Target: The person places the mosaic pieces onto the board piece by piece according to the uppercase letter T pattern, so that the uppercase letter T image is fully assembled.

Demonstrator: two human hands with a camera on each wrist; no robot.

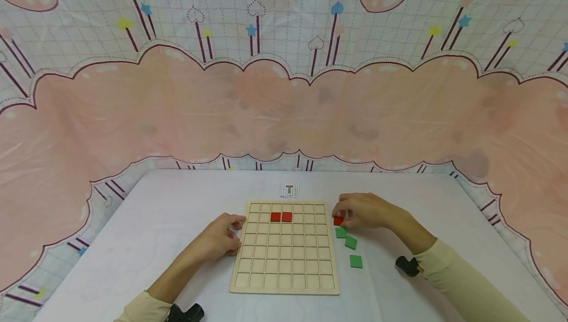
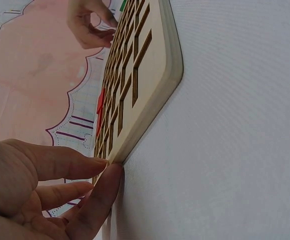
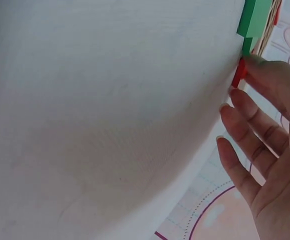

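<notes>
My left hand point(image 1: 220, 233) touches the left edge of a wooden grid board point(image 1: 286, 292), thumb and a finger set apart along it. In the left wrist view, fingertips of that hand point(image 2: 92, 192) meet the board's side. Beyond the board's upper right corner, my right hand point(image 1: 367, 209) pinches a red square tile point(image 1: 338, 221) at the table; the right wrist view shows this tile point(image 3: 239, 72) between thumb and finger. Two red tiles point(image 1: 275, 217) sit side by side in a row of cells near the board's far edge.
Three green tiles point(image 1: 356, 261) lie on the white table point(image 1: 386, 282) right of the board. A small card point(image 1: 290, 190) printed with a coloured grid pattern lies behind the board. A patterned cloth point(image 1: 284, 115) hangs at the back.
</notes>
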